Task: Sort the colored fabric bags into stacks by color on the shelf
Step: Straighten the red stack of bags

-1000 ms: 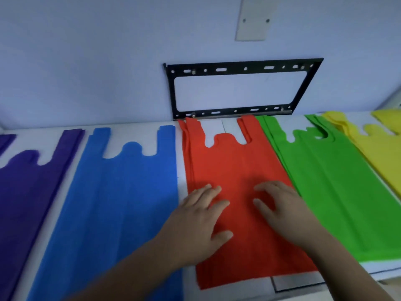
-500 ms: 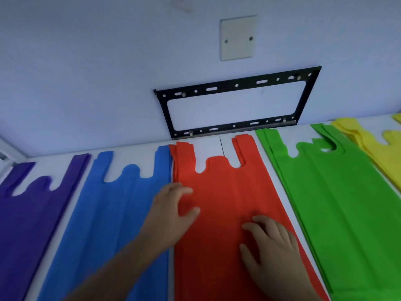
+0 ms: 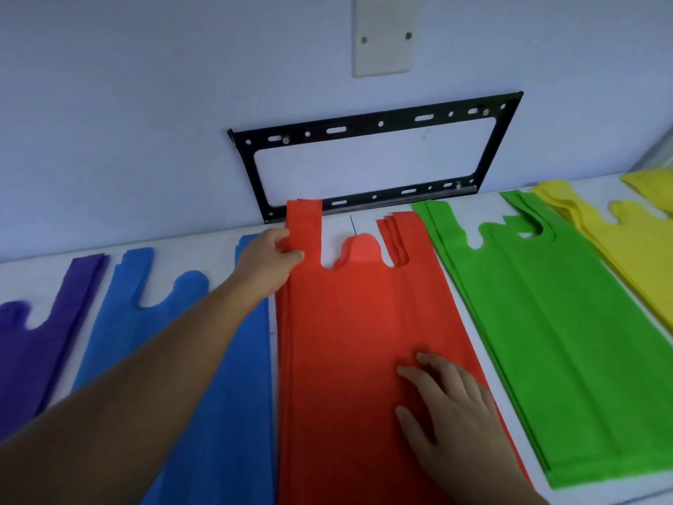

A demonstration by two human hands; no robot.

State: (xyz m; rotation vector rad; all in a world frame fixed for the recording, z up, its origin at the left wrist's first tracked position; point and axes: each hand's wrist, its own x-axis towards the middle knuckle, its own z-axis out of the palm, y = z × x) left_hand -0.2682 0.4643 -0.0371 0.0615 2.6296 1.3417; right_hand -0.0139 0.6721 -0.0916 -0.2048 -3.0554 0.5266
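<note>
Five stacks of flat fabric bags lie side by side on the white shelf [image 3: 204, 242], each with two strap handles pointing toward the pale wall [image 3: 145, 103]. From the left they run purple bags [image 3: 32, 344], blue bags [image 3: 204, 395], red bags [image 3: 349, 340], green bags [image 3: 553, 322] and yellow bags [image 3: 626, 242]. Each colour keeps to its own stack, with narrow strips of bare shelf showing between most of them; the blue and red stacks lie just beside each other. The purple and yellow stacks are cut off by the frame edges.

The red stack sits in the middle, several layers deep, its edges slightly fanned along the left side and at the right handle. Its left handle stands bunched together and reaches up to the foot of the black metal bracket [image 3: 368, 125] fixed on the wall, below a blank cover plate [image 3: 384, 34].

The left hand [image 3: 267, 260] reaches across the blue stack and pinches the base of that left red handle, thumb on top and fingers curled around the edge. The right hand [image 3: 462, 413] lies open, palm down and fingers spread, flat on the lower right part of the red stack
</note>
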